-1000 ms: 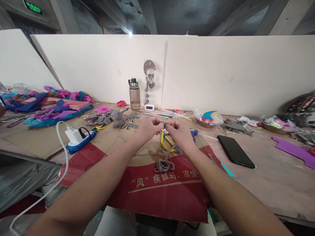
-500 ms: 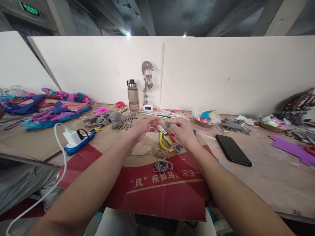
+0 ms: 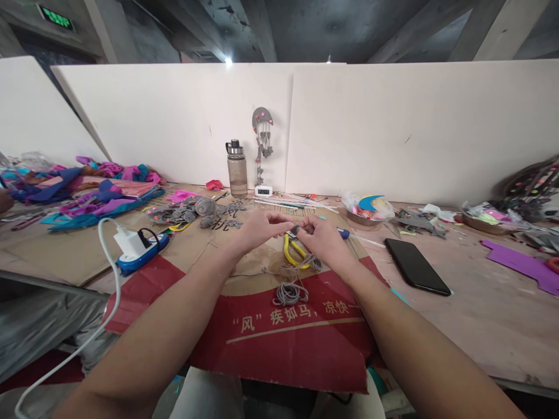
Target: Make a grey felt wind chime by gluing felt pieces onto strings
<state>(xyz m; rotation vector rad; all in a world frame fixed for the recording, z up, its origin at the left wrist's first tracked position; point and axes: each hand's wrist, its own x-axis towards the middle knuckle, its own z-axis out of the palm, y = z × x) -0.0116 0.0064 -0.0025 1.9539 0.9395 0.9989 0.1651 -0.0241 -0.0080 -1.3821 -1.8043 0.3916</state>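
Over the cardboard sheet (image 3: 301,358), my left hand (image 3: 262,231) and my right hand (image 3: 323,238) meet at a small grey piece (image 3: 295,230), perhaps felt. The right thumb and fingers pinch it from the right. From the other side, the left thumb and fingertips close on its edge. Fingers cover most of the piece. Just below them lie yellow-handled pliers (image 3: 289,255), partly hidden by my hands. A loose coil of grey yarn (image 3: 290,294) rests nearer me, with a smaller tangle of yarn (image 3: 315,263) under my right hand.
A black phone (image 3: 417,266) lies at right, with a bowl (image 3: 367,218) behind it. A water bottle (image 3: 237,171) and small clock (image 3: 263,191) stand by the white partition (image 3: 384,128). At left are a power strip (image 3: 144,256), coloured fabric (image 3: 105,201) and yarn balls (image 3: 206,209).
My left hand has moved right and its fingers have closed onto the grey piece held by my right hand. The pliers' jaws, visible before, are now covered.
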